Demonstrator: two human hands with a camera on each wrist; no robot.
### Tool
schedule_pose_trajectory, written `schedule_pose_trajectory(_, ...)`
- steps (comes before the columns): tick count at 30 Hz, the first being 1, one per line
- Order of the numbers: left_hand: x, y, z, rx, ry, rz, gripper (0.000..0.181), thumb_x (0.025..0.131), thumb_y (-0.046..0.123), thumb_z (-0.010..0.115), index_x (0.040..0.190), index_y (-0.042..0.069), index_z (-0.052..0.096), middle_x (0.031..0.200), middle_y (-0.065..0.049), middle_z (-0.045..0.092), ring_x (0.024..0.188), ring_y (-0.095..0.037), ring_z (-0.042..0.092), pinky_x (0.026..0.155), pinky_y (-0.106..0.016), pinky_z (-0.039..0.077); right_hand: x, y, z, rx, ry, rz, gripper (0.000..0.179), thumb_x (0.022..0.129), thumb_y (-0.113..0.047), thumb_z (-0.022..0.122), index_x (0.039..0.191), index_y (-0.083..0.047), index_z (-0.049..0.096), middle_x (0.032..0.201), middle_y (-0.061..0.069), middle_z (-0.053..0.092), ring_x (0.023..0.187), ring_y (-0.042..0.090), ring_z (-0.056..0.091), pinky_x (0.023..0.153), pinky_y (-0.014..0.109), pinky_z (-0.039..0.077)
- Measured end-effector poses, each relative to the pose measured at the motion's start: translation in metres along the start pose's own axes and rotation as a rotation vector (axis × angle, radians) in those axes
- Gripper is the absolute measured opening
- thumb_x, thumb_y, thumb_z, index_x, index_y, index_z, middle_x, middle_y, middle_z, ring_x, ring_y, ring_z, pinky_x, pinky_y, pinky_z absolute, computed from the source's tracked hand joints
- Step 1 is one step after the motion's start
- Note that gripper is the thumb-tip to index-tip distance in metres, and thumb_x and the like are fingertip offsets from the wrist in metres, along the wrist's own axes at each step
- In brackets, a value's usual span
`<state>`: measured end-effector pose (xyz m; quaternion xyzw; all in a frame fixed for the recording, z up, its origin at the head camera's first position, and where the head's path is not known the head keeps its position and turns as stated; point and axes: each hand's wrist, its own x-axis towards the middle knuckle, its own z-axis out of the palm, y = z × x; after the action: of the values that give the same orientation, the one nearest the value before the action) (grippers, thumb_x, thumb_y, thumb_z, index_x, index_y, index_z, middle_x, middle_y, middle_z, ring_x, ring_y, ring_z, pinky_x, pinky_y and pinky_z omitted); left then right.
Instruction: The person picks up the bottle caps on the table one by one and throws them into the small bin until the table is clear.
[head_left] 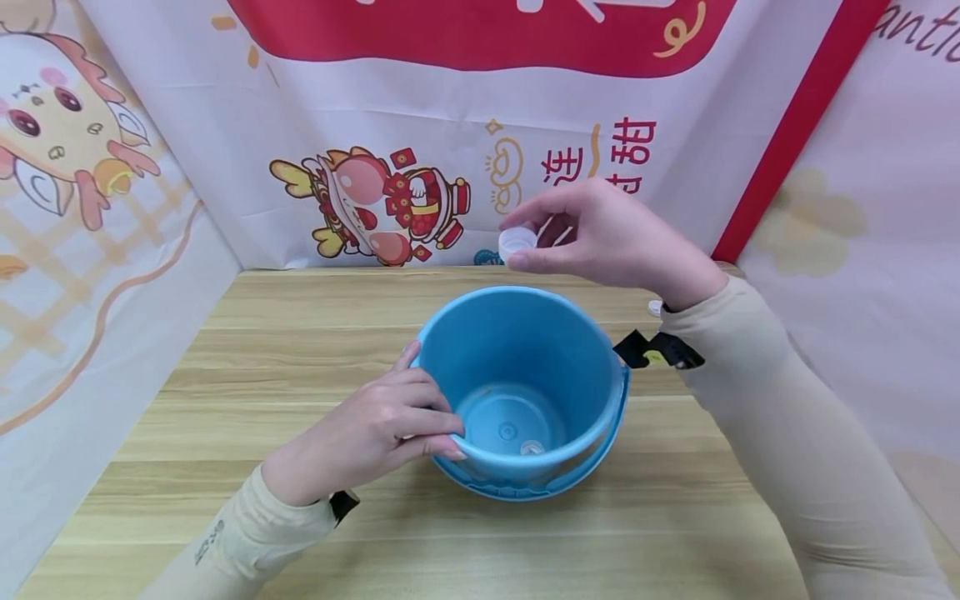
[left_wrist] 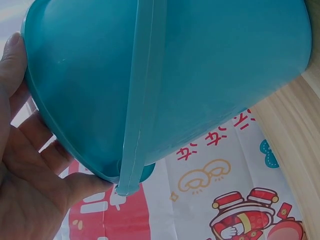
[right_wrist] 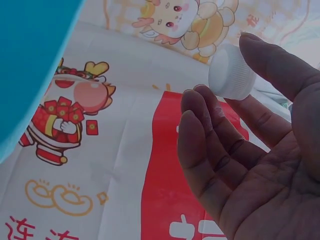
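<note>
A blue plastic bucket [head_left: 517,350] stands on the wooden table, its handle [left_wrist: 142,95] hanging down against the outside wall. My left hand [head_left: 382,425] grips the bucket's rim on the near left side, fingers over the edge. Above the far rim, my right hand [head_left: 592,237] pinches a white ribbed bottle cap [right_wrist: 231,72] between thumb and index finger, its hollow side facing the head camera. Another small white cap [head_left: 532,447] lies on the bucket's floor, partly hidden by the near rim.
A further small white cap [head_left: 655,307] is on the table [head_left: 300,333] beyond the right wrist, partly covered by the sleeve. A printed cloth backdrop [head_left: 450,117] rises behind the table, with similar printed walls on both sides.
</note>
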<state>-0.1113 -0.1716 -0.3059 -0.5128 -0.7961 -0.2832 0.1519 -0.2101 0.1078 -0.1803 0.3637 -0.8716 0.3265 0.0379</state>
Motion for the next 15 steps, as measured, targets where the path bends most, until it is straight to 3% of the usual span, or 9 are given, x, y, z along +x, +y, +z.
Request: schedule_pose_trajectory(15, 0.0007, 0.0004, 0.0001, 0.002, 0.0, -0.001, 0.029, 0.091, 0.035, 0.067, 0.106, 0.013, 0.078, 0.094, 0.004, 0.071, 0.094, -0.014, 0.06, 0.108, -0.067, 0.025, 0.0034, -0.0025, 0.008, 0.016, -0.04, -0.038, 0.046, 0.083, -0.034, 0.082, 0.124, -0.016, 0.07, 0.102, -0.005, 0.07, 0.081, 0.011, 0.065, 0.07, 0.03, 0.058)
